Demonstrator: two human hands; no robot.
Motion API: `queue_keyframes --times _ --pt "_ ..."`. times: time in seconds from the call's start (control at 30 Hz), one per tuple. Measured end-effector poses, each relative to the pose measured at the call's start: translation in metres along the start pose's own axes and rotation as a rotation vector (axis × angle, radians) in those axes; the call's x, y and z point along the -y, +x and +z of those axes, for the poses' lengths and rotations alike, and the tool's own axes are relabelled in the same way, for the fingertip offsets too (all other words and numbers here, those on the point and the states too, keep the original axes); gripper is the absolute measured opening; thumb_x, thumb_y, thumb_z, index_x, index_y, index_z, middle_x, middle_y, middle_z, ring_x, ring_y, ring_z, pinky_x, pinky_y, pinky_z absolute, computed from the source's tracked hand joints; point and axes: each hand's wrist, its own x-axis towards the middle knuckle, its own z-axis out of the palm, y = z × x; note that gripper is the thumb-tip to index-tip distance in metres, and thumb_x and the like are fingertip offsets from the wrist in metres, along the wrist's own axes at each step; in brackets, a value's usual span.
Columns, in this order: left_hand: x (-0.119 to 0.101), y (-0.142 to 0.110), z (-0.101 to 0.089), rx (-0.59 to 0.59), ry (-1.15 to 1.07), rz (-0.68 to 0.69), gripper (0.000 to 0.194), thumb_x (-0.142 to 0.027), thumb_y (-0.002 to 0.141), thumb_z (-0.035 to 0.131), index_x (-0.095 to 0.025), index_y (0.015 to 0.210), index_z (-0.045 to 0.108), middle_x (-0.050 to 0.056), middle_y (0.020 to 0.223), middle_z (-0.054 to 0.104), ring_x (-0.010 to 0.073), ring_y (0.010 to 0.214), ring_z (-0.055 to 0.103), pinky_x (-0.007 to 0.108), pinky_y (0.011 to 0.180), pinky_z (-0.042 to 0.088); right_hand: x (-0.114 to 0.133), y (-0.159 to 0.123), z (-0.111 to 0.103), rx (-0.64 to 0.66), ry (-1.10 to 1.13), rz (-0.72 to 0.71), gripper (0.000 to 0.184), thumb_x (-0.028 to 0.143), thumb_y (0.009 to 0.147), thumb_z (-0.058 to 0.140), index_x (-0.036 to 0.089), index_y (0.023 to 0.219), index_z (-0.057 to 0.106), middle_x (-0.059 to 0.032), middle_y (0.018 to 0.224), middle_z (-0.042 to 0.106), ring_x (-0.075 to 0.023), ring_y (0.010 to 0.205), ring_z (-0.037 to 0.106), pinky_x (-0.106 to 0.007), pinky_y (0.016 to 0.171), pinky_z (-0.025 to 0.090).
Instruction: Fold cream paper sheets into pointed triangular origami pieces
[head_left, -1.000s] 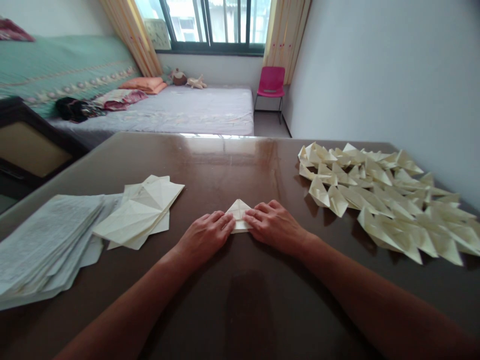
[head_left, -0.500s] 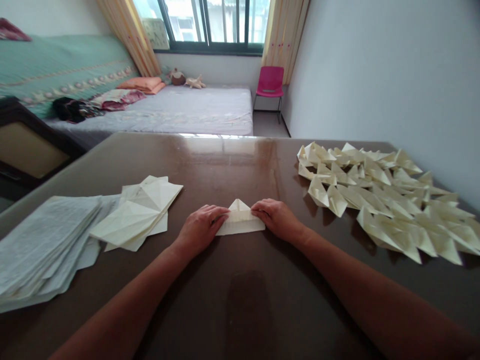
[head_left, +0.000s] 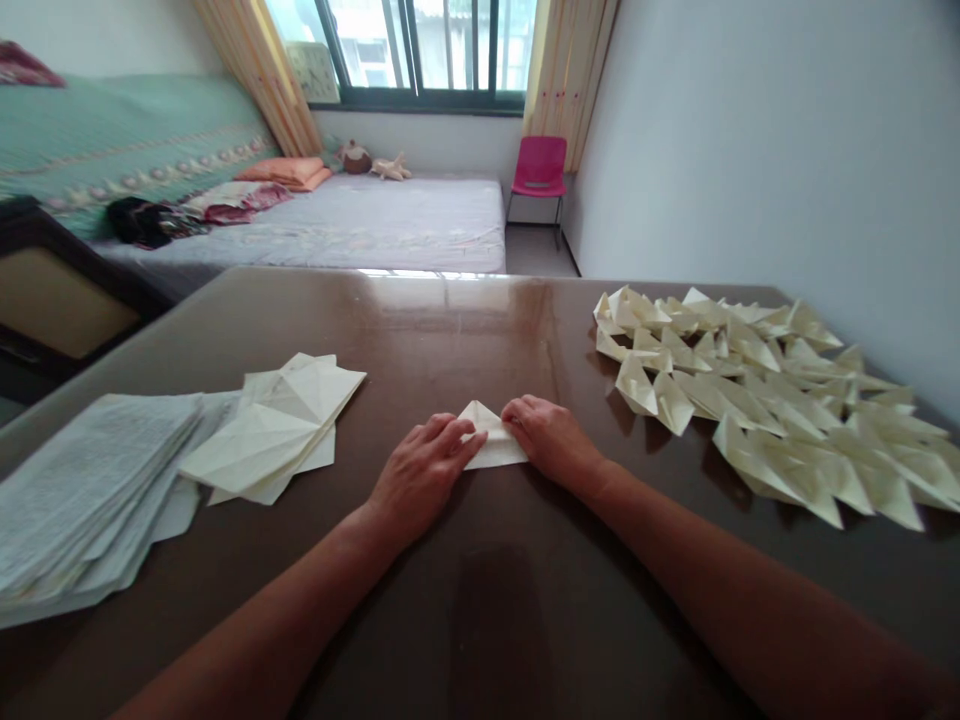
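Since the earlier frame, the bare left hand (head_left: 424,470) is sitting further inward, its fingers now hiding the left end of the small cream-coloured folded paper (head_left: 497,455); the bare right hand (head_left: 553,442) is holding nearly the same position. From my remote station I am judging this a shift from steadying both ends to working a fold on the left side.

The paper is resting on the glossy brown table (head_left: 420,320), between the two sets of fingertips. Left thumb and index are converging over it; I am unable to tell whether they are pinching or merely pressing. Right fingers are bunching together and, I am judging, pinching the right-hand slope.

The peak is pointing away from the wearer, just beyond the fingertips. The long axis is running crosswise, left fingertips to right, its straight edge facing the wearer. Creased cream paper sheets (head_left: 277,425) are lying left of the left fingers.
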Motion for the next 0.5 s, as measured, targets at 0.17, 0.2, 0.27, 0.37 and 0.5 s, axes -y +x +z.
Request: queue_keyframes --times 0.17,0.2,0.27,0.37,0.5 --pt "-0.010 0.001 -0.003 0.146 0.033 -0.001 0.039 -0.020 0.093 0.046 -0.024 0.131 0.051 0.006 0.121 0.058 0.0228 0.110 0.050 0.036 0.085 0.048 0.004 -0.004 -0.007 -0.027 -0.068 -0.030 0.020 0.025 0.096 0.044 0.020 0.100 0.062 -0.0053 0.098 0.061 -0.0152 0.090 0.055 -0.025 0.079 0.039" --pt "-0.010 0.001 -0.003 0.160 0.038 -0.004 0.038 -0.021 0.093 0.047 -0.023 0.131 0.051 0.006 0.121 0.058 0.0230 0.110 0.050 0.036 0.085 0.048 0.008 -0.007 -0.009 -0.048 -0.105 -0.066 0.020 0.025 0.096 0.045 0.021 0.102 0.063 -0.0061 0.103 0.060 -0.0166 0.094 0.054 -0.027 0.080 0.038" --pt "-0.011 0.001 -0.004 0.176 0.042 -0.009 0.037 -0.022 0.093 0.047 -0.023 0.130 0.052 0.005 0.121 0.059 0.0231 0.110 0.050 0.036 0.085 0.047 0.016 -0.013 -0.014 -0.071 -0.194 -0.165 0.020 0.025 0.095 0.047 0.024 0.107 0.063 -0.0071 0.111 0.059 -0.0206 0.102 0.050 -0.032 0.083 0.037" --pt "-0.011 0.002 -0.006 0.185 0.038 -0.015 0.036 -0.022 0.093 0.047 -0.025 0.129 0.052 0.004 0.119 0.059 0.0230 0.108 0.050 0.036 0.085 0.047 0.030 -0.022 -0.019 -0.007 -0.298 -0.257 0.023 0.022 0.094 0.046 0.021 0.112 0.061 -0.0085 0.107 0.061 -0.0233 0.099 0.049 -0.036 0.078 0.037" --pt "-0.008 0.001 -0.009 0.194 0.039 -0.019 0.036 -0.019 0.092 0.047 -0.024 0.128 0.053 0.004 0.119 0.059 0.0223 0.106 0.050 0.035 0.085 0.048 0.038 -0.029 -0.021 0.059 -0.402 -0.227 0.027 0.017 0.093 0.044 0.012 0.115 0.059 -0.0119 0.105 0.061 -0.0255 0.095 0.050 -0.038 0.071 0.037"
